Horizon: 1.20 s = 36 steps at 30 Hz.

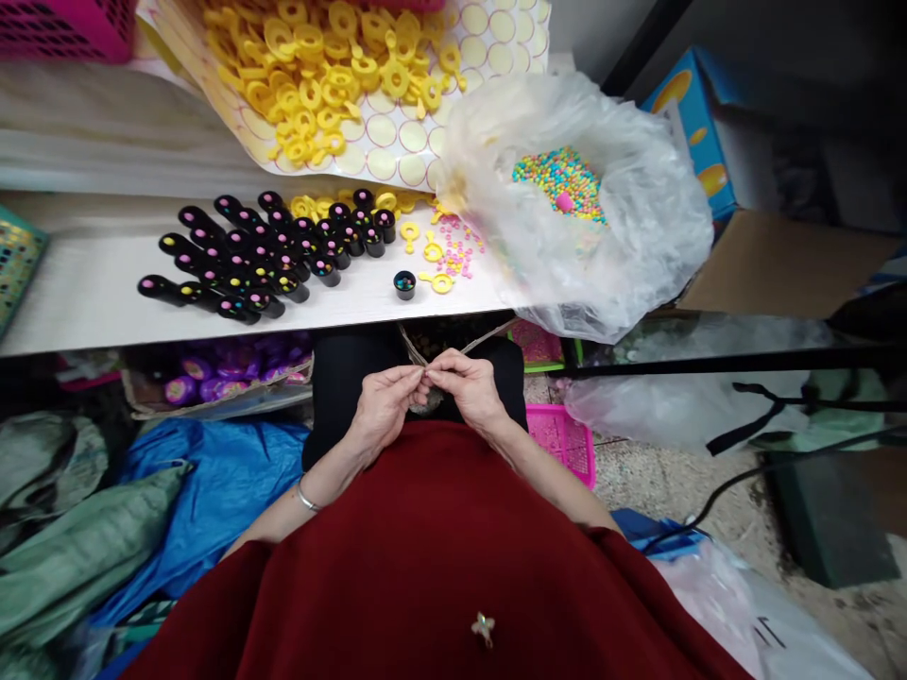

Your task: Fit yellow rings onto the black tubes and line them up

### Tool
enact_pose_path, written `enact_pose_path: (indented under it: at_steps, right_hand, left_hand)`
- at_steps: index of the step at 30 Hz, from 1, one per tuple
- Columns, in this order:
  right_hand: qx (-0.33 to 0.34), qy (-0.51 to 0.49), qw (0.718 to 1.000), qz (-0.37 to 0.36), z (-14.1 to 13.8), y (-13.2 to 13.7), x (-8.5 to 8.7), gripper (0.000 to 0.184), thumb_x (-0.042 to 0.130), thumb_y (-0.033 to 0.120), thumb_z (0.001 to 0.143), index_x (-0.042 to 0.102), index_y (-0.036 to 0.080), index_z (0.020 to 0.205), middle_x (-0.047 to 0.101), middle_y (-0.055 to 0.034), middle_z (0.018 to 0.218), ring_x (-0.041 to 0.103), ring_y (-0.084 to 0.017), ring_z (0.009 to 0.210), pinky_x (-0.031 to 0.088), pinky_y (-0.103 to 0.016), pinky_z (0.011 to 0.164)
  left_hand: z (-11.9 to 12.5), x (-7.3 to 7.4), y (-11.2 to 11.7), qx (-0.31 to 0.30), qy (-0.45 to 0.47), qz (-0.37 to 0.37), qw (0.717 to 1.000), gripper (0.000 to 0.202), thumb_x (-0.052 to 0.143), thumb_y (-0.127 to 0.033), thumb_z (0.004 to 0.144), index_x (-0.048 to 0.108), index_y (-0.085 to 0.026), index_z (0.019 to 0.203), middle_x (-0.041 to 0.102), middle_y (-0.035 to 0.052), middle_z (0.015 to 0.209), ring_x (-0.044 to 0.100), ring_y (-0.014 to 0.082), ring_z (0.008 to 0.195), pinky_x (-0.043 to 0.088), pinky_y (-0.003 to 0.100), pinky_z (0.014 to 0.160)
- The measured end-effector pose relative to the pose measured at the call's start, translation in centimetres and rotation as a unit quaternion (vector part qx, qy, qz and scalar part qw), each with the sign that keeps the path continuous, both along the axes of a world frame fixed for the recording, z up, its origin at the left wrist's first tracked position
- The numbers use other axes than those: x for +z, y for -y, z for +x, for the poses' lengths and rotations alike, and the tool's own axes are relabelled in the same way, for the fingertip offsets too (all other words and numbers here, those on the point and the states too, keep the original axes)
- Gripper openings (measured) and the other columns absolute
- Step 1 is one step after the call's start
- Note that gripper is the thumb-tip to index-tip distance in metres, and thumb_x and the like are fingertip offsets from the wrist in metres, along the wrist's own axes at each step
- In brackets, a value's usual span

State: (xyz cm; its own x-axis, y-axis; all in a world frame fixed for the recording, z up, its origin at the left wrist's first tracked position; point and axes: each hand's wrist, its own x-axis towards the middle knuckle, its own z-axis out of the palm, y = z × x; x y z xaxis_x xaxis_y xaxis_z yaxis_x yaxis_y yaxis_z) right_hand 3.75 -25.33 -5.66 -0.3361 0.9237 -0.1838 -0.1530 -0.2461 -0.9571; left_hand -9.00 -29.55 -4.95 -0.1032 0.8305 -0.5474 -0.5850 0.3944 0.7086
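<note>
My left hand and my right hand meet above my lap, fingertips pinched together. Whatever they hold is too small or too hidden to make out. Ahead on the white table stands a dense group of black tubes with pink and yellow beads on their tops. One short black cup with coloured bits inside sits apart, nearer my hands. Beside it lie a few yellow ring-shaped pieces with small tabs, and loose pink beads.
A heap of yellow rings lies on a sheet of round stickers. A clear plastic bag holds multicoloured beads. Below are a box of purple items, a pink basket and a blue sack.
</note>
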Motion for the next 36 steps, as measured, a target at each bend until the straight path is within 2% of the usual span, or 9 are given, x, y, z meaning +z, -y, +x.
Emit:
enact_pose_path:
  at_steps: [7,12,16,20,24,26,28,32,36]
  right_hand:
    - [-0.041,0.023,0.997,0.066,-0.4,0.5,-0.2,0.008,0.068,0.029,0.074,0.069,0.024,0.069,0.057,0.0012,0.071,0.055,-0.010,0.056,0.049,-0.028,0.055]
    - [-0.029,0.045,0.994,0.091,-0.3,1.0,-0.5,0.008,0.066,0.028,0.076,0.071,0.025,0.082,0.059,-0.0009,0.081,0.057,-0.012,0.067,0.050,-0.028,0.061]
    - [-0.026,0.092,0.981,0.167,-0.2,1.1,-0.5,0.007,0.064,0.024,0.079,0.069,0.025,0.084,0.059,-0.0009,0.080,0.058,-0.013,0.073,0.049,-0.028,0.065]
    - [0.018,0.192,0.933,0.303,0.1,0.7,-0.2,0.014,0.054,0.021,0.086,0.067,0.023,0.084,0.059,-0.0025,0.080,0.057,-0.012,0.071,0.050,-0.026,0.065]
    - [0.091,0.284,0.849,0.437,0.3,-0.4,0.3,0.022,0.043,0.014,0.090,0.064,0.017,0.083,0.058,-0.0055,0.078,0.056,-0.013,0.070,0.049,-0.024,0.063]
    - [0.100,0.313,0.814,0.478,0.1,-1.4,0.7,0.024,0.040,0.011,0.090,0.062,0.017,0.082,0.057,-0.0062,0.077,0.055,-0.013,0.070,0.048,-0.025,0.064]
    - [0.089,0.319,0.801,0.498,-0.4,-2.7,1.0,0.023,0.039,0.011,0.090,0.060,0.017,0.082,0.056,-0.0062,0.077,0.054,-0.014,0.071,0.047,-0.025,0.064]
    - [0.048,0.311,0.802,0.508,-1.9,-6.5,1.6,0.019,0.040,0.017,0.092,0.057,0.019,0.084,0.055,-0.0053,0.077,0.053,-0.015,0.072,0.046,-0.026,0.066]
    - [0.060,0.351,0.781,0.513,-3.4,-10.0,2.1,0.020,0.039,0.019,0.093,0.057,0.018,0.083,0.054,-0.0053,0.078,0.052,-0.016,0.073,0.042,-0.026,0.065]
  left_hand:
    - [0.5,0.3,-0.4,-0.003,0.049,-0.013,0.999,0.024,0.081,-0.027,0.053,0.068,-0.011,0.065,0.063,0.0025,0.059,0.053,0.0069,0.051,0.042,0.019,0.048]
    - [0.4,0.2,-0.5,0.001,0.028,0.015,0.999,0.024,0.079,-0.029,0.056,0.065,-0.011,0.065,0.059,0.0010,0.056,0.048,0.0058,0.047,0.037,0.020,0.044]
    - [0.2,-0.1,-0.4,0.002,-0.007,0.029,1.000,0.022,0.077,-0.030,0.059,0.066,-0.012,0.065,0.056,-0.0002,0.052,0.046,0.0061,0.045,0.035,0.020,0.043]
    - [-0.1,-0.5,-0.2,-0.008,-0.065,0.031,0.997,0.017,0.074,-0.028,0.061,0.069,-0.012,0.065,0.059,0.0012,0.054,0.046,0.0067,0.046,0.034,0.020,0.044]
    - [-0.4,-0.3,-0.6,-0.010,-0.092,0.039,0.995,0.013,0.071,-0.026,0.062,0.070,-0.013,0.065,0.063,0.0031,0.058,0.048,0.0078,0.050,0.036,0.021,0.046]
    - [-0.6,0.2,-1.2,-0.007,-0.093,0.051,0.994,0.014,0.070,-0.026,0.062,0.070,-0.012,0.065,0.064,0.0041,0.060,0.050,0.0090,0.052,0.037,0.022,0.047]
    - [-0.9,0.5,-2.0,-0.005,-0.115,0.076,0.990,0.016,0.069,-0.028,0.064,0.070,-0.013,0.067,0.065,0.0045,0.064,0.050,0.0098,0.053,0.038,0.023,0.048]
    - [-2.3,0.1,-5.0,0.050,-0.289,0.153,0.944,0.019,0.065,-0.032,0.071,0.069,-0.015,0.078,0.063,0.0022,0.073,0.050,0.0105,0.060,0.042,0.025,0.057]
    - [-4.2,-1.7,-8.9,0.068,-0.517,0.183,0.833,0.034,0.069,-0.032,0.065,0.065,-0.018,0.096,0.063,0.0068,0.101,0.054,0.0198,0.089,0.047,0.031,0.071]
